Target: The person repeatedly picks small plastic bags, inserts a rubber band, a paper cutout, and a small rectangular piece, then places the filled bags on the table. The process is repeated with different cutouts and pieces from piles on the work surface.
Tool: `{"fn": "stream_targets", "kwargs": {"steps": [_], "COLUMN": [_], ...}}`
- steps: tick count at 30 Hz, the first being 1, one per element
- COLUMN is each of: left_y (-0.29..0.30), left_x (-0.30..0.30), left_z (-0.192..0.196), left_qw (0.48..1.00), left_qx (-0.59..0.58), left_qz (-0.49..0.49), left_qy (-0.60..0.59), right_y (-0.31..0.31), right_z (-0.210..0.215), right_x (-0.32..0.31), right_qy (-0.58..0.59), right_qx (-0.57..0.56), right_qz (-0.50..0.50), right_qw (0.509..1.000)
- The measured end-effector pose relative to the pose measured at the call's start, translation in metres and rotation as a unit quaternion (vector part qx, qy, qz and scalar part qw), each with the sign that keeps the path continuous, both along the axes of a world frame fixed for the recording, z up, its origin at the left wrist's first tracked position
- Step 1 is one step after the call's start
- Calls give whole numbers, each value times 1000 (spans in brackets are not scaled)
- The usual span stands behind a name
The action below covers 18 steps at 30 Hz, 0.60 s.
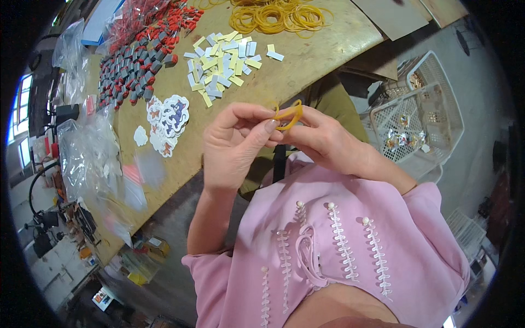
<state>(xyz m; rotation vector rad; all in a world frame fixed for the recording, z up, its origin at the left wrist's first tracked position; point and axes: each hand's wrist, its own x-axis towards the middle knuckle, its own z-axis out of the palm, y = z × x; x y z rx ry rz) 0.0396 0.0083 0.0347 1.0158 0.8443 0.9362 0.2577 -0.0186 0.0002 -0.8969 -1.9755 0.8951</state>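
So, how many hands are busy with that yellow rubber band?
2: the left hand and the right hand, side by side with their fingers at the yellow rubber band. No other hands show.

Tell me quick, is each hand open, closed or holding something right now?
Left hand: closed, pinching a yellow rubber band.
Right hand: closed, holding the same band; exact grip partly hidden.

Tan table [328, 57] under rubber bands [266, 22], small cards [224, 61], stickers [174, 115], grey-red pieces [128, 68].
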Motion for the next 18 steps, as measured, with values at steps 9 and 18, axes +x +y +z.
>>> {"fn": "stream_targets", "kwargs": {"steps": [9,18], "left_y": [-27,-23], "left_x": [-7,-9], "left_z": [-4,-17], "left_qw": [991,981], "left_qx": [57,-134], "left_qz": [18,10], "left_qy": [117,-141], "right_y": [0,1], "right_z": [-10,-9], "right_x": [-1,-6], "right_qy": [12,19], "right_qx": [18,27], "right_qz": [17,36], "right_qw": [1000,999]}}
